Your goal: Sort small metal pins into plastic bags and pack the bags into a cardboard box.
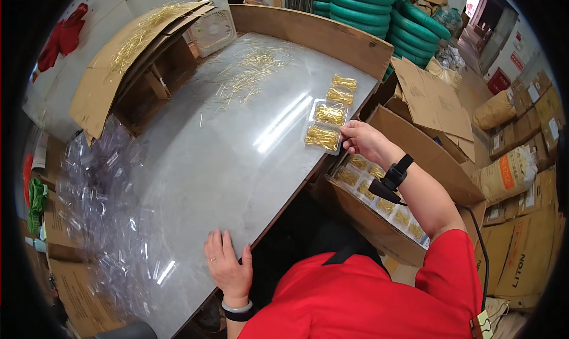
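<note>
My right hand (pixel 358 138) is closed on the right edge of a clear plastic tray (pixel 336 147) near the table's right edge. Two bundles of thin gold-coloured metal pins (pixel 323 137) lie in that tray's compartments. Just beyond it is another pair of gold pin bundles (pixel 340 95); whether a tray is under them is hard to make out. My left hand (pixel 228 268) rests flat on the grey tabletop (pixel 207 179) by its near edge, fingers stretched out and holding nothing.
Loose gold pins (pixel 252 72) are scattered at the far side. Clear plastic packaging (pixel 106 220) heaps up on the left, below a cardboard box (pixel 98 96). An open carton (pixel 349 211) holding several filled packs stands beside my right arm. A wooden board (pixel 308 27) borders the table's back.
</note>
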### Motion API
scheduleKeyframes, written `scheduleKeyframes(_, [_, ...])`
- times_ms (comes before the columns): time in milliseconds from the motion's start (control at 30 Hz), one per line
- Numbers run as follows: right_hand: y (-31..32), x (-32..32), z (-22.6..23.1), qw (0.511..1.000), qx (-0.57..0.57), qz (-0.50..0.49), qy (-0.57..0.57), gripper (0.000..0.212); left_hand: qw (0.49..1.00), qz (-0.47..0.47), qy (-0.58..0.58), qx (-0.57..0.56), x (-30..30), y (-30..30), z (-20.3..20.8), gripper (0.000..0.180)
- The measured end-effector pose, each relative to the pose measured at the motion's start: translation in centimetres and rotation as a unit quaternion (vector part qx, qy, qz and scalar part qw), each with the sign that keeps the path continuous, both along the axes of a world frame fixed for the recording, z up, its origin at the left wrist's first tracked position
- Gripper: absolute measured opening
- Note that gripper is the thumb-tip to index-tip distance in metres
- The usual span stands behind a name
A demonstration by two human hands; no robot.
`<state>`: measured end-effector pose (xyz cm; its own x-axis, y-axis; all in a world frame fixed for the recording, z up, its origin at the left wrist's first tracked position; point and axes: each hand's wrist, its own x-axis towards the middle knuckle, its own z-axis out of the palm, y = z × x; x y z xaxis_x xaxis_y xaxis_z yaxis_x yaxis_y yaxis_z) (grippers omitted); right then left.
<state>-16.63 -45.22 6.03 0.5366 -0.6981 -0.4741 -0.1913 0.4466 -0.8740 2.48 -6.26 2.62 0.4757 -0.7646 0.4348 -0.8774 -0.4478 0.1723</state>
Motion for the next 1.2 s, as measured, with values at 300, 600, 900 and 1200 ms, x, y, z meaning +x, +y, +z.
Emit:
scheduleKeyframes(300, [1.3,-14.8,-1.6,0.993,0.018,0.013,-0.114,0.011,0.999,-0.001,0.002,0.038,0.4,0.3,-0.6,0.053])
scheduleKeyframes(600, [3.1,-39.5,-7.0,0.988,0.027,-0.145,0.039,0.011,0.997,0.009,-0.022,0.074,0.6,0.1,-0.7,0.052])
scheduleKeyframes(900, [5.5,-49.9,-18.4,0.957,0.125,-0.235,0.116,0.015,0.991,0.045,-0.048,0.116,0.9,0.3,-0.8,0.052])
scheduleKeyframes(1200, [5.2,-53.3,-21.8,0.93,0.202,-0.246,0.184,0.011,0.995,0.024,-0.074,0.066,-0.8,-1.8,0.2,0.052])
